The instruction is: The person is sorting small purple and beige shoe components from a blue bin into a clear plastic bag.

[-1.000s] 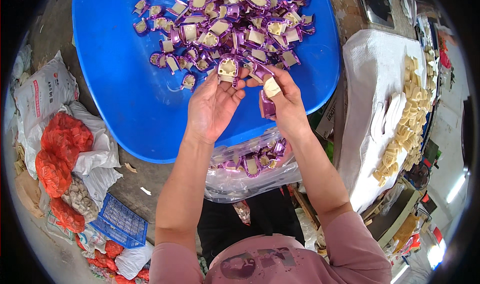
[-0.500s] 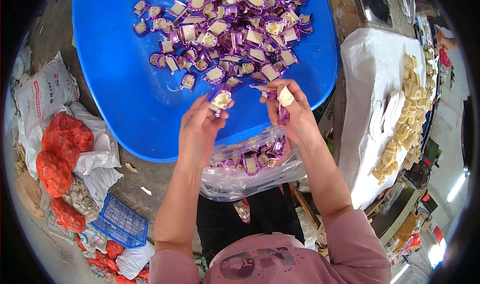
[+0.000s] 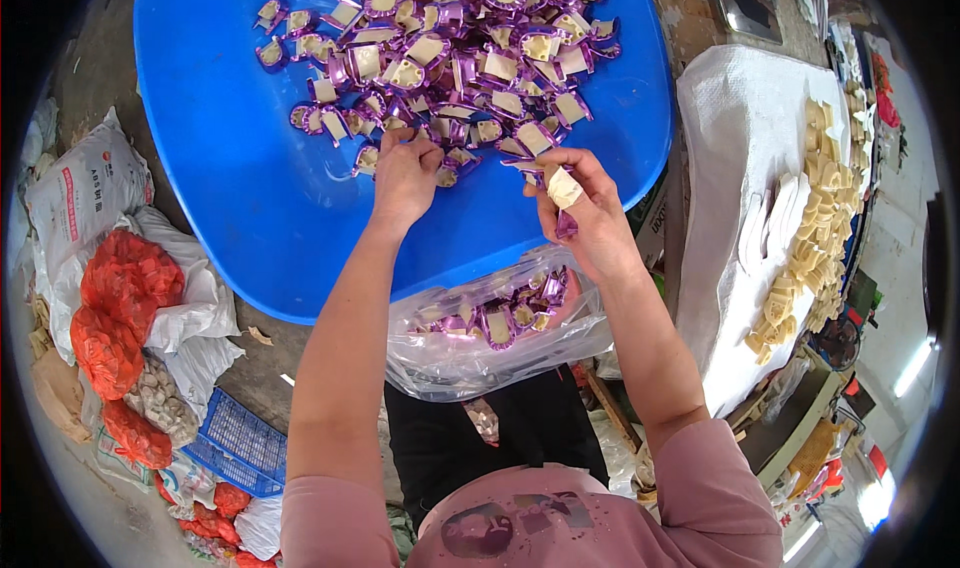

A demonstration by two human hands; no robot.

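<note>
a: head view. what's different from a moment back?

b: the left hand has gone from the tray's near part up to the heap of purple-and-cream packets, fingers curled down onto the nearest ones. whether it has one pinched, i cannot tell.

a: and the other?

b: the right hand has drifted a little right and nearer the tray's near edge. a bandaged finger and thumb are closed on one purple packet that hangs below them.

a: meaning?

b: one hand fetches, one carries, i'd judge. the clear plastic bag sits open just under the blue tray rim, some packets inside.

a: room to move?

b: bare blue tray left of the heap. on the right, a white sack with cream pieces lies close. red mesh bags sit well apart on the left.
</note>
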